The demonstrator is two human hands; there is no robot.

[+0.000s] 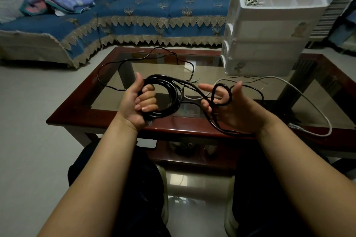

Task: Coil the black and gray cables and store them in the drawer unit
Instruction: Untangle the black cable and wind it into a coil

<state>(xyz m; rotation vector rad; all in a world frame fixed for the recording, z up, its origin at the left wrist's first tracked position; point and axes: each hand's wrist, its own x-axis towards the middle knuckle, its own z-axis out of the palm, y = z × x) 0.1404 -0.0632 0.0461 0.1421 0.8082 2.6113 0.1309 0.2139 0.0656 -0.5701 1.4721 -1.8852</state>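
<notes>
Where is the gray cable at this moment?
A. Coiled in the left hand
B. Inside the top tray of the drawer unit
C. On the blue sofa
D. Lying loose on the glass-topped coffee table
D: the gray cable lies uncoiled across the right side of the glass-topped coffee table, while the left hand grips only the black cable coil.

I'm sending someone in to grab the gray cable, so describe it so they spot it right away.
Start at the dark wooden coffee table with the glass top, then look to its right side, in front of the white plastic drawer unit. The light gray cable lies there loose in one wide curve, reaching the table's near right edge. Unlike the thin black cable, no hand holds it.
</notes>
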